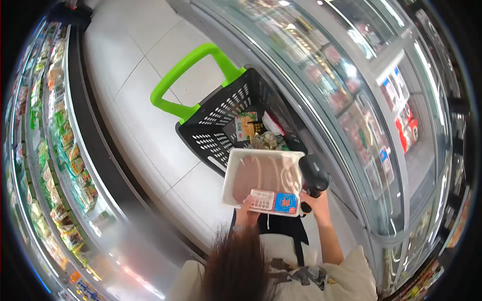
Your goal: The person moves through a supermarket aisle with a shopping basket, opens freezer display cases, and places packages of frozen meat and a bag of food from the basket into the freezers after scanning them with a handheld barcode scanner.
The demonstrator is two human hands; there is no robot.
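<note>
My left hand (246, 215) grips the lower left edge of a white tray of meat (261, 170) wrapped in clear film. The tray carries a white printed label and a blue one along its lower edge. At the tray's right side my right hand (316, 200) is wrapped round a black handheld device (314, 173) with a rounded head; whether these fingers also touch the tray is hidden. Just beyond the tray stands a black shopping basket (208, 140) with a bright green handle (173, 80). Inside it lie a green-and-yellow packet (246, 126) and several other packed goods.
A refrigerated shelf (65, 145) full of bagged produce runs along the left. On the right, a glass-fronted chiller (346, 115) with packaged goods curves close by the basket. Pale floor tiles (145, 125) lie between them. Long hair (238, 266) covers part of the lower view.
</note>
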